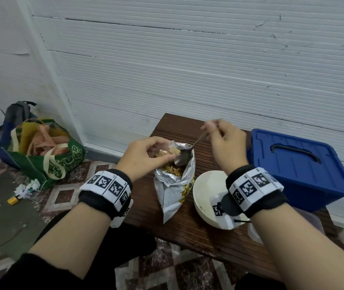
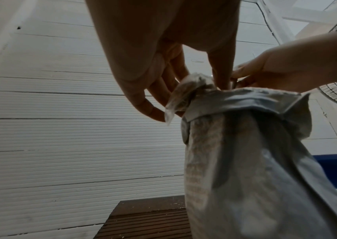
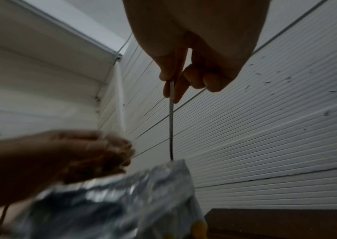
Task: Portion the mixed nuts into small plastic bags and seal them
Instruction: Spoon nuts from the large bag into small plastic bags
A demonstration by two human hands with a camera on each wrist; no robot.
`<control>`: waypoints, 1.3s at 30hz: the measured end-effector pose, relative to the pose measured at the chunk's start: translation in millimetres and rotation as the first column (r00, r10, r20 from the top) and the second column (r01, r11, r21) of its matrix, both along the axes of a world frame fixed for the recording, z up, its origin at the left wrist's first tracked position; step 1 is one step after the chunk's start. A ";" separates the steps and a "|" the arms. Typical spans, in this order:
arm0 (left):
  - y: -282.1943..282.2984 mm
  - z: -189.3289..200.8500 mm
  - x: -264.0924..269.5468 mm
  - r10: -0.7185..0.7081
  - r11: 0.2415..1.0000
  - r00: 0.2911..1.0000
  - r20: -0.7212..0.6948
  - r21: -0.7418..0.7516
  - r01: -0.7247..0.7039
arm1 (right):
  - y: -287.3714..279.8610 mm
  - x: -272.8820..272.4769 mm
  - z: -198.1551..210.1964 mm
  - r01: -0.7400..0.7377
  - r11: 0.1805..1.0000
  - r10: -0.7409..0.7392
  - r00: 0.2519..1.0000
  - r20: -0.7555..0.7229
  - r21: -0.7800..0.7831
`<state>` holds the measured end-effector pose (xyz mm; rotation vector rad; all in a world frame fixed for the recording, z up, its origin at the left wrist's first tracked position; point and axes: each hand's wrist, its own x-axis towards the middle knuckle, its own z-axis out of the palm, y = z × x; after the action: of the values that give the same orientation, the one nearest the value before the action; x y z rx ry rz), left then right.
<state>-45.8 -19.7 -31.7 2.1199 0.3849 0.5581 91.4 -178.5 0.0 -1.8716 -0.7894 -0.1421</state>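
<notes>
Scooping stage of the portioning task. A foil pouch [image 1: 174, 181] of mixed nuts [image 1: 172, 170] stands open on a wooden table [image 1: 190, 231], with a white bowl [image 1: 205, 197] just beside it and a blue box [image 1: 298, 166] farther to the right. A small clear bag [image 1: 172, 150] is pinched between thumb and curled fingers of the left hand [image 1: 146, 156] and held at the pouch mouth; in the left wrist view its loose film [image 2: 180, 95] is seen draped against the pouch rim. A spoon [image 1: 184, 156] is gripped at the handle end by the closed fingers of the right hand [image 1: 223, 143], its bowl lowered into the pouch opening; whether it is loaded cannot be told. No filled or sealed bags are visible, so the task is judged to be at an early stage. Several risks are judged likely: the unsupported pouch could be tipped by sideways pressure from the spoon, scattering nuts over the table; the limp bag mouth could collapse under the pinch, so that a spoonful is shed outside it; nuts lodged in the closure strip could prevent a clean seal.
</notes>
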 end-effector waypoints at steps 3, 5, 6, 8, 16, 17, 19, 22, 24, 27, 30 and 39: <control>0.3 -0.6 0.6 -0.018 1.000 1.000 -0.021 0.004 0.018 | 8.4 -10.9 -15.0 -0.100 0.976 0.138 0.971 0.195 -0.195; 0.1 0.4 0.7 -0.014 1.000 0.999 -0.033 0.010 0.014 | 12.2 -16.1 -22.1 -0.137 0.956 0.194 0.958 0.211 -0.258; 0.1 0.9 0.3 -0.011 1.000 0.999 -0.039 0.012 0.011 | 13.3 -17.8 -24.3 -0.148 0.953 0.201 0.961 0.188 -0.266; 0.7 1.5 -0.5 -0.004 1.000 0.999 -0.050 0.021 0.005 | 14.7 -18.3 -26.9 -0.131 0.959 0.160 0.983 0.096 -0.253; 2.3 1.0 -0.1 0.012 0.999 0.995 -0.095 0.050 -0.007 | 9.2 -3.9 -24.2 0.137 0.986 -0.159 0.952 -0.261 -0.100; 2.1 1.1 0.3 0.013 0.999 0.995 -0.098 0.050 -0.008 | 7.8 -1.9 -22.4 0.161 0.983 -0.181 0.942 -0.284 -0.090; 1.7 0.8 0.6 0.017 0.999 0.995 -0.098 0.052 -0.012 | 5.1 2.2 -18.7 0.199 0.977 -0.215 0.923 -0.318 -0.082; 1.5 1.2 -0.2 0.038 0.998 0.997 -0.072 0.051 -0.035 | 0.5 8.3 -11.4 0.244 0.967 -0.254 0.907 -0.335 -0.072; 1.5 2.2 -1.0 0.052 0.997 0.997 -0.056 0.061 -0.048 | -3.1 12.6 -5.0 0.269 0.961 -0.272 0.900 -0.342 -0.056; 2.0 3.8 -1.6 0.056 0.997 0.996 -0.063 0.059 -0.053 | -7.9 19.2 6.4 0.306 0.951 -0.300 0.895 -0.331 -0.036; 2.8 5.5 -1.0 0.053 0.996 0.992 -0.113 0.082 -0.044 | -11.2 24.0 18.7 0.328 0.945 -0.317 0.899 -0.301 -0.014; 0.1 10.9 5.5 0.035 0.987 0.966 -0.255 0.163 0.007 | 0.6 16.5 17.2 0.231 0.972 -0.235 0.928 -0.290 -0.048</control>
<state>-40.4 -19.7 -20.8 2.3574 0.5146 0.3310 107.9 -178.0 17.2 -1.9375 -0.3624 -0.0055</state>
